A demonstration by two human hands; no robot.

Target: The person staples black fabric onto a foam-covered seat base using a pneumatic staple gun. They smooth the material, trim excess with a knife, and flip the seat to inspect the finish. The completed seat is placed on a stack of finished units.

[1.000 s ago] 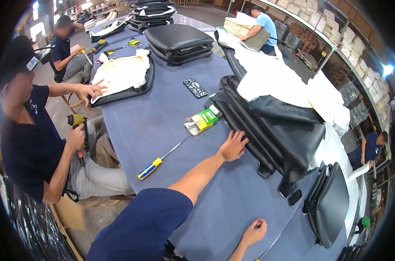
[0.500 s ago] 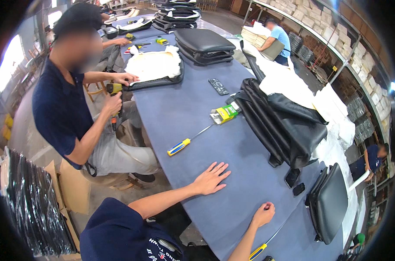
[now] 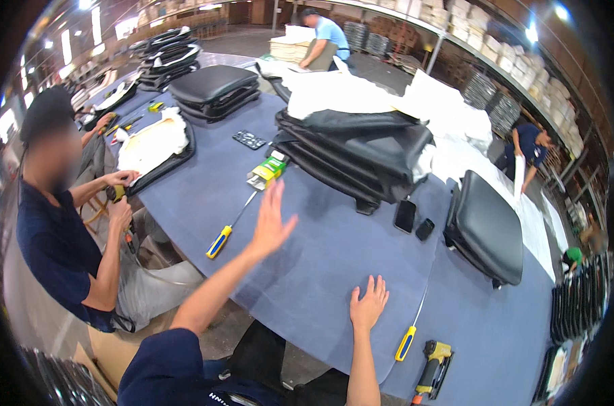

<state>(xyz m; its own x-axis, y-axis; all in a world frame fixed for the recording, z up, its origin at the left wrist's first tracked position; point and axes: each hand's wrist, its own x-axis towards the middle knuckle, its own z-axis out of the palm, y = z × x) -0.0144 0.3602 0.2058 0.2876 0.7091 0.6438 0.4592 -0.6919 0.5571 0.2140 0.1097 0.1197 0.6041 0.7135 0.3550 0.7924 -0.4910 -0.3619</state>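
My left hand (image 3: 272, 227) is raised over the blue-grey table (image 3: 307, 284), its fingers spread and nothing in it. It is nearest to a green and yellow box (image 3: 266, 170) and a screwdriver with a yellow and blue handle (image 3: 219, 242). Lower right of it, my right hand (image 3: 369, 304) has its fingers apart, over or on the table near the front edge; contact cannot be made out. Beside that hand lies a second screwdriver (image 3: 406, 343), and a yellow and black air stapler (image 3: 434, 365) rests farther right. Ahead of both hands is a heap of black leather-like covers (image 3: 347, 152).
A phone (image 3: 405, 216) and a small black device (image 3: 425, 229) lie near black padded seats (image 3: 486, 230) on the right. A patterned phone-like object (image 3: 249, 139) is beyond the box. At left, a seated co-worker (image 3: 63, 237) holds a stapler against a white-padded seat (image 3: 155, 145).
My left hand has lifted off the table and moved forward. The fingers of my right hand have gone from curled to stretched. The view has swung right, bringing the nearby stapler fully in.
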